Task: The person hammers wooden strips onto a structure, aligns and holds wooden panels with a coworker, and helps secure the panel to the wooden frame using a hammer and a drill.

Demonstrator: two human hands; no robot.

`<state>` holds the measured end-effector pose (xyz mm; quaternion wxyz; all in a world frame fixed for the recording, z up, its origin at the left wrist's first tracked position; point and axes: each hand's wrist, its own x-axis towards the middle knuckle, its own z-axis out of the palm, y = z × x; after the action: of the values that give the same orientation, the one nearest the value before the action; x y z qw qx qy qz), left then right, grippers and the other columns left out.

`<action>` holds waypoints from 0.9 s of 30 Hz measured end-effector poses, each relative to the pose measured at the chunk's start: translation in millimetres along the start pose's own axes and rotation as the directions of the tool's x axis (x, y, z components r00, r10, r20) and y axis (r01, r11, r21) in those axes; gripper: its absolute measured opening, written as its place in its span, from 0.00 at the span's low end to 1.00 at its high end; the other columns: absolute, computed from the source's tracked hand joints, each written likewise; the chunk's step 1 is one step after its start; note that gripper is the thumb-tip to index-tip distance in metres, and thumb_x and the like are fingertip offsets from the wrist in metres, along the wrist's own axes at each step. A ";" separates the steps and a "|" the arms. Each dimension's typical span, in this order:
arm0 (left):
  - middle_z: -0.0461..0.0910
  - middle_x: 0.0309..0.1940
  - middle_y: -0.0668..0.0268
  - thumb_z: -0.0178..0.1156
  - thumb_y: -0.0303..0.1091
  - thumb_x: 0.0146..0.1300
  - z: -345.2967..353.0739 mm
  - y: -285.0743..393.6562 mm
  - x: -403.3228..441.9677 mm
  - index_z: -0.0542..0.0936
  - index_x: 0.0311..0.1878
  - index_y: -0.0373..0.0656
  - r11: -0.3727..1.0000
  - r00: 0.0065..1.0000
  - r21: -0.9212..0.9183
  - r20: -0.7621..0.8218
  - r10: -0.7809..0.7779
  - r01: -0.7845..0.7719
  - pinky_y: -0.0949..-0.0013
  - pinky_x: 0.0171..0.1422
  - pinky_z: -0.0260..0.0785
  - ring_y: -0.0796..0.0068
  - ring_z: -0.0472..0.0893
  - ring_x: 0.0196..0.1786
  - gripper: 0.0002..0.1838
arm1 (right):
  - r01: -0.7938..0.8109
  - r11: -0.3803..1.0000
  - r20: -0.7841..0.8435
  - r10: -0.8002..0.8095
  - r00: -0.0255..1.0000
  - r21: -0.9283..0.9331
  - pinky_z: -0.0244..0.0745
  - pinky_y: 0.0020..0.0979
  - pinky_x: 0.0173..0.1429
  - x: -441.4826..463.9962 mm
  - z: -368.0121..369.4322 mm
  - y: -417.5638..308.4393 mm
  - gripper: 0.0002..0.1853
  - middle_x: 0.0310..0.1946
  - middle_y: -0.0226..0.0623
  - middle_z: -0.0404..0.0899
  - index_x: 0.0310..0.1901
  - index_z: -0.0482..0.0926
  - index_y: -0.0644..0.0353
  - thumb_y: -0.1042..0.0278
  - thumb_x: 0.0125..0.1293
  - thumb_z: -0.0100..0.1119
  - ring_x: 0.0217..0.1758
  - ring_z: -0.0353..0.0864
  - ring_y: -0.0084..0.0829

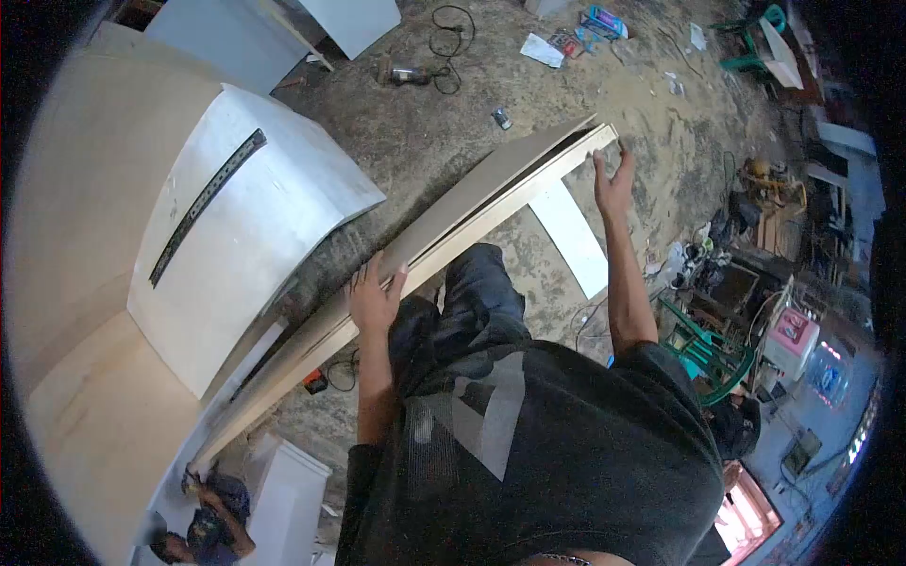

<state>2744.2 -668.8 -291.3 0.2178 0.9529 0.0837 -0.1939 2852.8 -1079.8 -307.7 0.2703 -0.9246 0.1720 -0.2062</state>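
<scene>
A long stack of wooden panels (pixel 491 207) runs diagonally from the lower left to the upper centre, with a dark gap between its boards near the upper end. My left hand (pixel 375 297) is wrapped over the panels' near edge around their middle, fingers on the top. At the upper right end, my right hand (pixel 613 179) grips the panels' corner, thumb and fingers around the edge. At the far lower-left end of the panels, another person (pixel 212 524) crouches with a hand close to them.
Left of the panels stands a pale box with a black metal rail (pixel 208 208). A white board (pixel 571 236) lies on the floor beneath. Ahead are a power tool (pixel 408 74) and cable. Green chairs (pixel 708 354) and clutter line the right; a white cabinet (pixel 291 500) stands lower left.
</scene>
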 end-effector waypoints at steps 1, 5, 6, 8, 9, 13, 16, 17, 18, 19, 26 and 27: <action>0.72 0.49 0.55 0.47 0.60 0.57 1.1 -1.1 1.4 0.67 0.58 0.50 0.999 0.998 -0.005 0.042 -0.050 0.050 0.51 0.63 0.50 0.56 0.67 0.57 0.31 | 0.042 0.998 0.019 -0.041 0.999 -0.038 0.60 0.39 0.58 16.3 2.6 -2.2 0.27 0.49 0.55 0.69 0.53 0.65 0.65 0.55 0.57 0.57 0.54 0.67 0.49; 0.73 0.50 0.54 0.49 0.60 0.56 -0.4 -3.0 0.7 0.70 0.56 0.49 0.998 0.998 -0.042 0.047 -0.052 0.054 0.53 0.63 0.52 0.56 0.69 0.55 0.30 | -0.034 0.989 0.113 0.018 0.993 0.143 0.62 0.39 0.56 44.3 30.5 5.7 0.27 0.48 0.54 0.70 0.53 0.65 0.61 0.53 0.56 0.57 0.54 0.66 0.49; 0.72 0.51 0.54 0.49 0.60 0.55 -1.4 -3.2 3.8 0.71 0.54 0.48 0.995 0.995 -0.073 0.076 -0.059 0.065 0.53 0.62 0.54 0.55 0.70 0.55 0.30 | -0.036 0.989 0.107 0.021 0.994 0.141 0.63 0.40 0.55 45.9 34.7 8.1 0.26 0.48 0.54 0.68 0.53 0.65 0.61 0.54 0.57 0.56 0.54 0.66 0.49; 0.71 0.52 0.53 0.50 0.60 0.55 -8.6 -1.2 4.0 0.73 0.53 0.48 0.994 0.994 -0.094 0.102 -0.042 0.052 0.54 0.62 0.55 0.55 0.71 0.54 0.30 | -0.019 0.990 0.075 0.009 0.997 0.136 0.62 0.40 0.55 45.4 45.6 17.9 0.26 0.49 0.54 0.67 0.53 0.65 0.62 0.55 0.57 0.55 0.54 0.66 0.49; 0.72 0.52 0.53 0.50 0.59 0.55 -12.6 2.4 2.6 0.73 0.52 0.47 0.993 0.997 -0.108 0.067 -0.045 0.052 0.55 0.61 0.56 0.55 0.71 0.54 0.29 | 0.004 0.993 0.052 -0.010 0.999 0.118 0.62 0.41 0.55 43.4 49.9 24.3 0.25 0.49 0.54 0.66 0.52 0.65 0.62 0.56 0.57 0.55 0.53 0.66 0.49; 0.72 0.50 0.51 0.50 0.57 0.56 4.9 -3.9 0.3 0.72 0.53 0.47 0.998 0.996 -0.067 -0.088 -0.027 0.021 0.54 0.60 0.58 0.53 0.72 0.52 0.29 | -0.046 0.994 0.061 0.040 0.997 0.104 0.60 0.41 0.56 47.5 58.2 28.5 0.24 0.46 0.55 0.66 0.51 0.66 0.64 0.59 0.55 0.55 0.52 0.65 0.50; 0.69 0.54 0.53 0.50 0.56 0.57 3.5 16.9 -6.7 0.71 0.55 0.47 0.991 0.975 -0.091 -0.207 0.075 -0.096 0.54 0.62 0.56 0.51 0.68 0.56 0.28 | -0.057 0.982 0.073 0.045 0.996 0.180 0.60 0.42 0.55 46.1 51.7 25.5 0.24 0.46 0.54 0.66 0.50 0.66 0.64 0.60 0.54 0.55 0.52 0.64 0.50; 0.68 0.56 0.54 0.50 0.56 0.57 3.9 26.2 -7.4 0.71 0.55 0.47 0.989 0.941 0.016 -0.306 0.145 -0.148 0.54 0.62 0.55 0.51 0.67 0.57 0.28 | 0.027 0.990 0.039 -0.033 0.999 0.136 0.62 0.39 0.54 44.6 53.4 30.9 0.25 0.45 0.52 0.68 0.51 0.66 0.63 0.58 0.55 0.55 0.51 0.67 0.47; 0.69 0.54 0.57 0.54 0.52 0.56 11.6 34.8 -5.8 0.72 0.53 0.47 0.978 0.898 0.046 -0.388 0.205 -0.203 0.54 0.62 0.55 0.54 0.66 0.57 0.26 | 0.115 0.989 0.009 -0.116 0.993 0.092 0.64 0.37 0.52 47.4 56.8 36.3 0.25 0.45 0.50 0.69 0.52 0.66 0.62 0.56 0.56 0.54 0.50 0.69 0.44; 0.69 0.54 0.57 0.54 0.52 0.56 12.6 51.6 -4.3 0.72 0.53 0.47 0.982 0.896 0.041 -0.402 0.186 -0.185 0.54 0.62 0.55 0.54 0.66 0.57 0.26 | 0.133 0.986 0.018 -0.136 0.991 0.104 0.64 0.37 0.52 52.6 53.7 32.5 0.25 0.45 0.50 0.69 0.52 0.66 0.62 0.56 0.56 0.54 0.50 0.69 0.44; 0.68 0.50 0.64 0.63 0.52 0.46 39.1 162.4 23.5 0.73 0.46 0.44 0.959 0.883 0.020 -0.385 0.269 -0.283 0.54 0.61 0.50 0.62 0.64 0.56 0.27 | 0.152 0.971 0.476 -0.223 0.851 0.183 0.69 0.35 0.40 84.7 22.2 33.0 0.16 0.36 0.45 0.75 0.38 0.76 0.62 0.58 0.55 0.56 0.34 0.75 0.41; 0.68 0.50 0.64 0.63 0.52 0.46 42.5 173.5 29.6 0.73 0.46 0.44 0.961 0.891 0.025 -0.370 0.263 -0.274 0.54 0.61 0.50 0.62 0.64 0.56 0.27 | 0.126 0.964 0.565 -0.240 0.790 0.233 0.69 0.37 0.40 91.3 17.9 24.4 0.15 0.35 0.46 0.74 0.36 0.77 0.62 0.59 0.53 0.56 0.34 0.74 0.43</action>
<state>2799.3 -840.3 -272.2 0.2360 0.9715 -0.0065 0.0223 2934.3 -1130.7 -309.1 0.3725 -0.9262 -0.0304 0.0500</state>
